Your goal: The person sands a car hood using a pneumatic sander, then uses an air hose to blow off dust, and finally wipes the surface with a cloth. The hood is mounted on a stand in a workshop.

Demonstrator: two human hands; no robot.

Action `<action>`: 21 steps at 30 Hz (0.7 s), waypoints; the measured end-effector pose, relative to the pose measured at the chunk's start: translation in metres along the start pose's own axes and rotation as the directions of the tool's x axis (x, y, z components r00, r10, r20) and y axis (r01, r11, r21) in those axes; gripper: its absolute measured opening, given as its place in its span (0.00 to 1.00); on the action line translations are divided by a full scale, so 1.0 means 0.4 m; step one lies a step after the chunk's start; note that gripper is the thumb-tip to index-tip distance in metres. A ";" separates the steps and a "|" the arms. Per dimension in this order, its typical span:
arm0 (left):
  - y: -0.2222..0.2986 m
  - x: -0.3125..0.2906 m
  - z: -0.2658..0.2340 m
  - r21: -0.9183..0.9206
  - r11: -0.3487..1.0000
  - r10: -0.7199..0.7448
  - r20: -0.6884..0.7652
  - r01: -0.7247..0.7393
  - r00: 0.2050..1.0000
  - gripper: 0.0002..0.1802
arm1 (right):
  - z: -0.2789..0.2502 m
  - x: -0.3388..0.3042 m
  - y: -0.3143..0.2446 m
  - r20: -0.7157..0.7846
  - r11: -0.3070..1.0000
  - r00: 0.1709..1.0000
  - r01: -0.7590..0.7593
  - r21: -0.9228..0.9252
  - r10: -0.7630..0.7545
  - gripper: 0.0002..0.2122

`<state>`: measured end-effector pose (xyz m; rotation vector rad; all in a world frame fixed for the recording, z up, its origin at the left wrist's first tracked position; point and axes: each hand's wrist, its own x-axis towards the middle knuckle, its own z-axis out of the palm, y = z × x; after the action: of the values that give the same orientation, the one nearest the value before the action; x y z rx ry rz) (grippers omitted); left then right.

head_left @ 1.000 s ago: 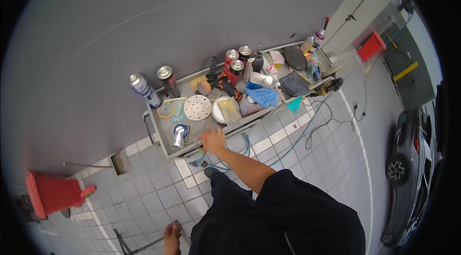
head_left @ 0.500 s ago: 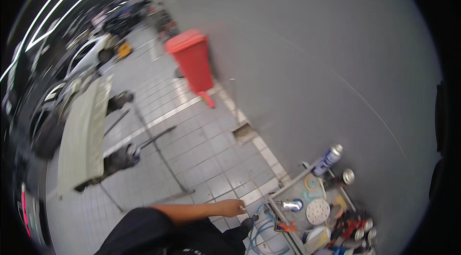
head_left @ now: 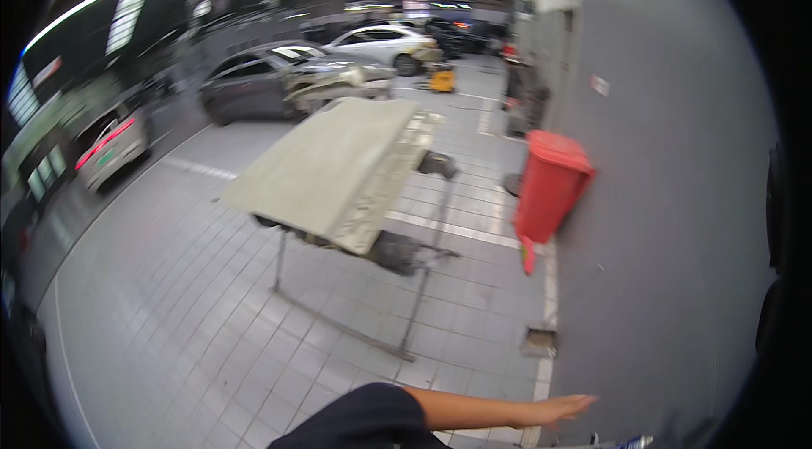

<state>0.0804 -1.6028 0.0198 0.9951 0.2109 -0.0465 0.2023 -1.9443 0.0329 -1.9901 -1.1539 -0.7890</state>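
My left hand point(head_left: 562, 407) reaches across toward the right at the lower edge, its bare forearm coming out of a dark short sleeve. The fingers are stretched out, slightly blurred, and nothing shows in them. Just below and to the right of it, at the bottom rim, the tip of a can point(head_left: 636, 442) is cut off by the picture's edge. Close beyond the fingers stands the grey wall point(head_left: 668, 280). My right hand is out of view.
A pale car body panel point(head_left: 317, 170) lies on a metal stand point(head_left: 342, 331) ahead. A red wheeled bin point(head_left: 554, 183) and a dustpan point(head_left: 539, 342) stand along the wall. Farther off are a grey car point(head_left: 254, 81), a white car point(head_left: 372, 43) and a yellow object point(head_left: 441, 79).
My view has swung left and up, so the panel, bin and cars sit farther right. The cart of cans and tools has almost left the picture. My left hand's fingers have straightened from a curl.
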 end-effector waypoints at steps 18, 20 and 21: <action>0.027 -0.981 -0.437 0.866 0.493 0.870 -0.491 -0.086 0.042 0.42 | 0.983 0.163 -1.528 0.777 -0.309 0.424 -0.900 0.306 -0.466 0.20; 0.052 -1.084 -0.483 0.765 0.636 0.770 -0.637 -0.101 0.035 0.39 | 0.912 0.192 -1.676 0.837 -0.305 0.506 -0.847 0.436 -0.209 0.19; 0.069 -1.108 -0.476 0.694 0.705 0.707 -0.704 -0.142 0.069 0.38 | 0.994 0.171 -1.652 0.812 -0.266 0.525 -0.845 0.463 -0.255 0.19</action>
<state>-0.3790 -1.4538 0.0300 1.4326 1.1215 1.2888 -0.2972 -1.3525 0.0314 -0.8219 -0.7405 1.3095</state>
